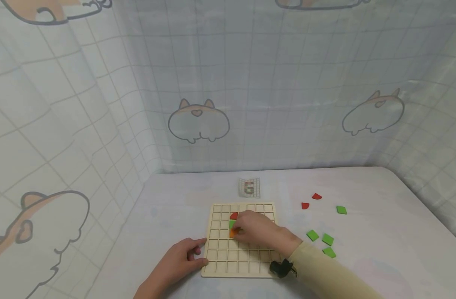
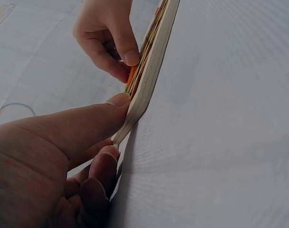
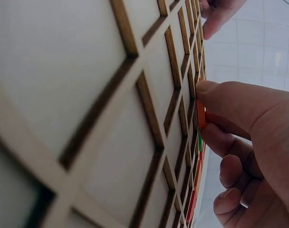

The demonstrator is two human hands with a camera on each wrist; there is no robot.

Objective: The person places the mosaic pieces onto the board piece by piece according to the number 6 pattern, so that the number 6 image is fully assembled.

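Note:
A pale wooden grid board (image 1: 242,267) lies on the table. My right hand (image 1: 257,227) reaches over its middle and pinches an orange tile (image 3: 201,113) between thumb and fingertips, right at the grid cells. Just beyond those fingers, a green square tile (image 1: 232,224) and a red quarter-round tile (image 1: 233,215) sit in cells of the same column. At the board's left edge, the thumb and forefinger of my left hand (image 1: 180,261) touch the rim, spread apart. The right hand covers several cells in the head view.
Behind the board lies a small gridded card (image 1: 249,188) with a figure on it. To the right are loose red quarter-round tiles (image 1: 305,205) and several green tiles (image 1: 328,239). A dark device (image 1: 281,268) is at the right wrist. Patterned curtains (image 1: 287,124) enclose the table.

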